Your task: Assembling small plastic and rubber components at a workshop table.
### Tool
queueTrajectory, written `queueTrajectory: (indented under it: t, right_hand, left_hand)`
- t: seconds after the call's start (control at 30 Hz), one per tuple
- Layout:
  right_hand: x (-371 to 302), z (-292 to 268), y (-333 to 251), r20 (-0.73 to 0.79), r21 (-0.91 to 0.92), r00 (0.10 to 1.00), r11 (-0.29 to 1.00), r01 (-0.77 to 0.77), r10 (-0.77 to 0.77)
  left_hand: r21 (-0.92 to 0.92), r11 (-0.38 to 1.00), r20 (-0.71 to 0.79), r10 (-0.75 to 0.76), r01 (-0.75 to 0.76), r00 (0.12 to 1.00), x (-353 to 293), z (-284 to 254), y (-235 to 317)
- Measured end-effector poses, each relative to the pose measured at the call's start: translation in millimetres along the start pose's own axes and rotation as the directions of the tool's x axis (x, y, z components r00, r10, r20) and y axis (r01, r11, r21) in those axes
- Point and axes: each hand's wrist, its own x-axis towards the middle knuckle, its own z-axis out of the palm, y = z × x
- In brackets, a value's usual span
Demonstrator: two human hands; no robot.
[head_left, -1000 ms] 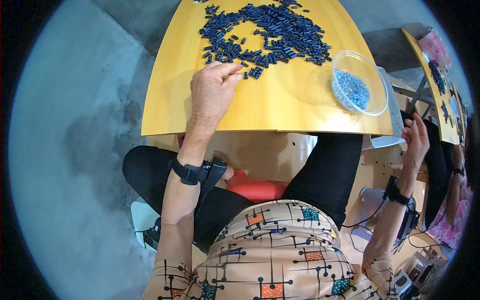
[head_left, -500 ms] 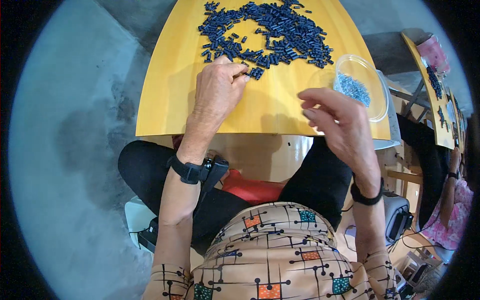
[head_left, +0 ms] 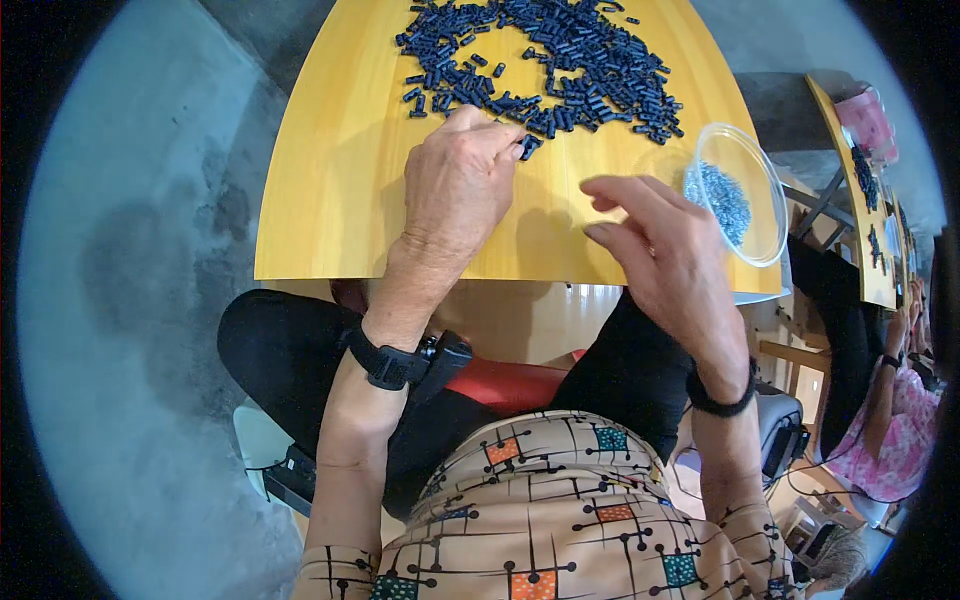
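On the yellow tabletop (head_left: 330, 200) lies a wide heap of small black tubular pieces (head_left: 600, 75), loosely ringed around a gap. My left hand (head_left: 460, 180) is at the heap's near edge with thumb and index finger pinched together. Right beside those fingertips sit a few black pieces (head_left: 531, 147); whether one is in the pinch is hidden. My right hand (head_left: 665, 245) hovers over the table's near right part, fingers curved and apart, nothing visible between them. A clear round tub (head_left: 765, 250) holding small silvery metal parts (head_left: 722, 203) stands just beyond it, partly behind the hand.
My legs and a red item (head_left: 505, 385) are below the table's near edge. To the right, another person in a pink patterned top (head_left: 890, 440) sits at a second table (head_left: 877, 285) with black pieces on it. A grey wall (head_left: 120, 250) is at left.
My left hand has shifted slightly right along the heap's near edge, still pinched. My right hand has drawn a little left, away from the tub. The view has shifted a little.
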Motion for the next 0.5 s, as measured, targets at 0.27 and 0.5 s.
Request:
queueTrajectory:
  t: [0.27, 0.5]
  right_hand:
    - [-42, -38, -10, -0.047, -0.039, 0.989, 0.989, -0.142, 0.14]
    - [-56, -38, 3, -0.037, -0.014, 0.984, 0.985, -0.172, 0.172]
  left_hand:
    - [0.068, 0.998, 0.082, -0.016, 0.011, 0.997, 6, 5, 2]
    - [0.058, 0.998, 0.052, 0.017, -0.02, 0.999, 7, 11, 4]
